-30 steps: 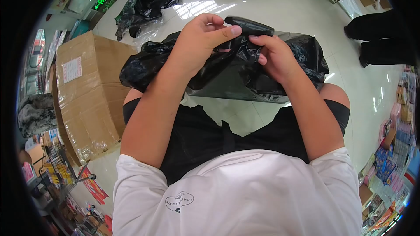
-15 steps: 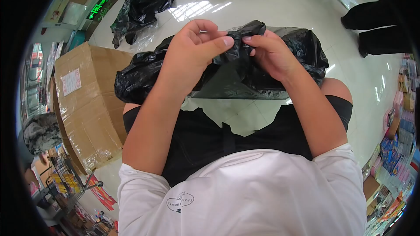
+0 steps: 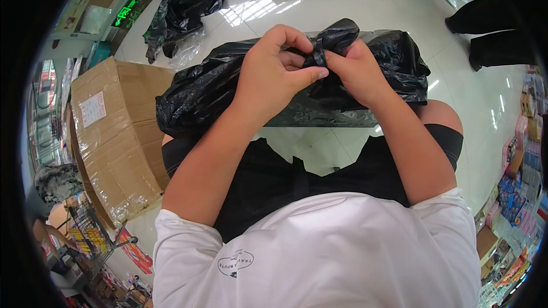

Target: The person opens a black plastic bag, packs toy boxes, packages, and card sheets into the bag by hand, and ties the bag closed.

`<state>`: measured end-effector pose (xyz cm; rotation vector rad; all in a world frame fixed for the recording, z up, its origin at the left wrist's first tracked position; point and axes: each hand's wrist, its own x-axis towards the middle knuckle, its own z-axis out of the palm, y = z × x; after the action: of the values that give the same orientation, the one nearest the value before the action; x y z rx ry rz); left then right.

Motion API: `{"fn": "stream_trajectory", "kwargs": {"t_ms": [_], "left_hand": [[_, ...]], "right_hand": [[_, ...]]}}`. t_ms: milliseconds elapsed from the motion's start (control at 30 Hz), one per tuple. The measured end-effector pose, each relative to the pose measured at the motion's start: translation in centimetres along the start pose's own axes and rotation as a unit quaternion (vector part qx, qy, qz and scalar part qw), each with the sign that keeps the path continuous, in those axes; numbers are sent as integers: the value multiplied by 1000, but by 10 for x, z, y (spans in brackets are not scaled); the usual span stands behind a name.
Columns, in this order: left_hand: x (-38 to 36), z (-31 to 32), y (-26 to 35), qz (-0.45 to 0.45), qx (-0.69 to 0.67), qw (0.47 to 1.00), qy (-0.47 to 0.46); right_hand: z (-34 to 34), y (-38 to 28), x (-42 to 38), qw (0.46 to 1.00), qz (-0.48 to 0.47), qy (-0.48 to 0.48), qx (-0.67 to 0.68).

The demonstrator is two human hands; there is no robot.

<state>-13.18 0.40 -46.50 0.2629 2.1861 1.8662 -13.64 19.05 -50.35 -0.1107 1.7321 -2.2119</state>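
A long parcel wrapped in a black plastic bag (image 3: 197, 88) lies across in front of my knees. At its middle, the bag's plastic is gathered and twisted into what looks like a knot, with a loose end sticking up. My left hand (image 3: 279, 63) pinches the gathered plastic between thumb and index finger, the other fingers curled. Close beside it, my right hand (image 3: 354, 71) grips the same twist from the other side, its thumb pressed on the plastic. What is inside the bag is hidden.
A taped cardboard box (image 3: 108, 137) stands on the left. Another black plastic bag (image 3: 185, 11) lies crumpled on the shiny tiled floor (image 3: 319, 5). A person's dark-trousered legs (image 3: 485, 31) are at upper right. Packaged goods (image 3: 516, 194) line the right side; a wire cart (image 3: 88, 231) is lower left.
My left hand has moved right, closer to my right hand. The gathered plastic is twisted tighter, and its loose end stands up further right.
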Motion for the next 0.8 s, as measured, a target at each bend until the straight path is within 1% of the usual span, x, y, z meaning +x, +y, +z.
{"fn": "stream_trajectory", "kwargs": {"t_ms": [67,100,133,167,200,267,300,333,367,433,500,533,567,600,667,700,767,800], "left_hand": [[3,3,-5,-19,24,1000,1],[4,5,-7,-18,26,999,2],[5,7,-9,9,115,993,15],[6,7,-12,36,205,978,30],[9,7,-23,96,208,972,50],[13,4,-28,144,267,951,57],[12,1,-23,152,295,941,57],[10,-1,-19,157,327,930,59],[8,-4,-15,140,352,924,51],[5,-6,-7,101,375,921,31],[3,-8,-4,55,381,923,8],[3,-9,-2,30,385,922,-6],[4,-9,-2,19,394,919,-23],[5,-8,-3,8,400,916,-42],[5,-6,-6,11,378,924,-52],[5,-7,-5,-14,356,932,-59],[7,-6,-10,-24,350,936,-43],[7,-9,-8,-30,341,939,-37]], "right_hand": [[3,1,-1,1000,-7,2,-10],[4,2,-1,1000,-20,19,-9],[7,2,-1,999,-33,33,-7],[6,2,-2,999,-35,27,-5],[4,2,-3,998,-21,46,-47],[3,4,-2,990,-16,73,-122],[2,4,-2,991,-29,49,-120],[3,10,-2,991,-78,58,-91],[-4,16,1,992,-58,41,-107],[-1,12,3,985,-85,36,-145],[-10,20,3,979,-77,48,-181],[-6,21,2,991,-65,48,-109],[-10,21,1,995,-50,27,-87],[-14,26,2,995,-44,30,-83],[-19,26,3,997,-28,12,-77],[-20,26,3,997,-31,1,-77],[-19,24,2,999,10,33,-34],[-16,20,2,999,8,25,-35]]}}
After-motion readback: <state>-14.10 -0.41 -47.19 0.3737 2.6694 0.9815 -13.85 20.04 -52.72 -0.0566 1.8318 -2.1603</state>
